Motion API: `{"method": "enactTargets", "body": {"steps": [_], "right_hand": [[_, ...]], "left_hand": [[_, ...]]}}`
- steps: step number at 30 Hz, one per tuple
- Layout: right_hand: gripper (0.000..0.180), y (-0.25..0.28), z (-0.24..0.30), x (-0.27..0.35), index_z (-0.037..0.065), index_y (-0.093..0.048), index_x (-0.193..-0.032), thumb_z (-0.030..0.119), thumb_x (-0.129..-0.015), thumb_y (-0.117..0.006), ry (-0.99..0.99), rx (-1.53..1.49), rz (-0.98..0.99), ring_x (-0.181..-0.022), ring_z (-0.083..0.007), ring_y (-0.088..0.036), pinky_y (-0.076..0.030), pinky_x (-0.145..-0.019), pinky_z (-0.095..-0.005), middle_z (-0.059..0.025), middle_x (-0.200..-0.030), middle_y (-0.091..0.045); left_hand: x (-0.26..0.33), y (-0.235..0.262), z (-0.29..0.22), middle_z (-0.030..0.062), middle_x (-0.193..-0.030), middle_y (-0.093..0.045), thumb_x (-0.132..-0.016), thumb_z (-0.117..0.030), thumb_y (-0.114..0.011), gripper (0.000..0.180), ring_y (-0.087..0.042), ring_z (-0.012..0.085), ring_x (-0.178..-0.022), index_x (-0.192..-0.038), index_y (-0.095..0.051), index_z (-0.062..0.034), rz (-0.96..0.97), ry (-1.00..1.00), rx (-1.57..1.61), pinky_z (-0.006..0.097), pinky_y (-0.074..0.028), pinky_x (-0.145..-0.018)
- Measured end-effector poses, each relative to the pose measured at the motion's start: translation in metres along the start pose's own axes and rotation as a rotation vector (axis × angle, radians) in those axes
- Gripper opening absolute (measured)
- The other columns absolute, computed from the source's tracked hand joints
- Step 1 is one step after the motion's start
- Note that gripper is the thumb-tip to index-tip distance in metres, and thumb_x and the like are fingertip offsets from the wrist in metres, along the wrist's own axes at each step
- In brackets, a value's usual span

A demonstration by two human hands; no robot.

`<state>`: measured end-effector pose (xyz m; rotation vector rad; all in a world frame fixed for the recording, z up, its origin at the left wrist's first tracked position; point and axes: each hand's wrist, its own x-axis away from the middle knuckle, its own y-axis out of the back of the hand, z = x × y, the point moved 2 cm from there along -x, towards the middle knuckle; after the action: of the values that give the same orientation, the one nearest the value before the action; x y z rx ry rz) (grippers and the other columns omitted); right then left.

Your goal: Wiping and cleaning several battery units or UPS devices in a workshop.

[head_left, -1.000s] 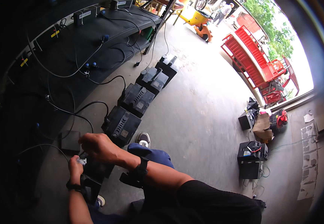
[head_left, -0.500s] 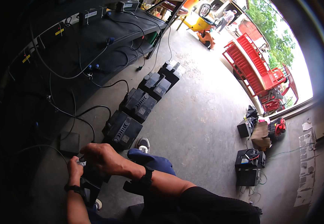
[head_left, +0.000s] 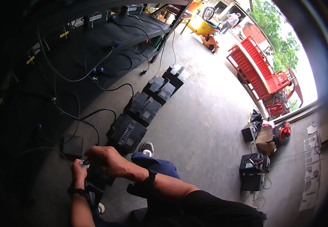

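Observation:
My left hand is closed on a small grey-white piece, whose kind I cannot make out. Close beside it, my right hand is curled shut with the fingertips at that piece; what it grips is hidden. Under both hands lies a dark case, mostly covered by them. A black battery case with a ribbed handle stands just beyond my right hand, a cable running to it. A dark block sits on the floor beyond my left hand.
More black cases continue the row away from me. A black shelf with hanging cables runs along the left. At right are stacked batteries and a cardboard box. A red cargo tricycle and a person are outside.
The whole view has shifted slightly, so the scene sits a little lower and to the right. Both hands keep their grip and place at the small piece.

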<state>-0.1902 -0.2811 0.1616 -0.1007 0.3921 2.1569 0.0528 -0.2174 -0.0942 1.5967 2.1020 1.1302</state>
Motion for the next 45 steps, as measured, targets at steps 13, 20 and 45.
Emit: {"method": "enactTargets", "body": {"steps": [13,20,45], "right_hand": [[0.035,0.002,-0.017,-0.002,-0.004,-0.059,-0.111,-0.003,-0.077,-0.065,-0.055,0.039,0.004,-0.089,-0.0332,-0.07,-0.055,-0.076,-0.0377,-0.0185,-0.093,-0.068],[0.027,-0.004,-0.016,0.0,-0.003,-0.06,-0.107,-0.001,-0.08,-0.064,0.03,0.062,-0.008,-0.087,-0.0349,-0.069,-0.054,-0.074,-0.0385,-0.019,-0.092,-0.067],[0.024,-0.002,-0.024,0.004,-0.004,-0.06,-0.106,0.0,-0.082,-0.065,-0.008,0.057,0.003,-0.089,-0.0326,-0.069,-0.054,-0.075,-0.0374,-0.019,-0.093,-0.068]], "left_hand": [[-0.006,0.012,0.008,0.0126,-0.075,-0.069,-0.068,0.006,-0.067,0.019,-0.065,0.0185,-0.072,-0.085,-0.067,0.0004,0.177,0.134,0.009,0.035,-0.051,-0.07],[-0.009,0.011,0.019,0.013,-0.078,-0.07,-0.07,0.003,-0.07,0.018,-0.066,0.0181,-0.074,-0.088,-0.067,0.0001,0.239,-0.007,0.017,0.035,-0.051,-0.07],[0.009,0.011,-0.027,0.0225,-0.091,-0.068,-0.082,-0.007,-0.065,0.016,-0.069,0.0335,-0.086,-0.098,-0.067,-0.0056,0.061,0.058,-0.183,0.043,-0.051,-0.075]]}}
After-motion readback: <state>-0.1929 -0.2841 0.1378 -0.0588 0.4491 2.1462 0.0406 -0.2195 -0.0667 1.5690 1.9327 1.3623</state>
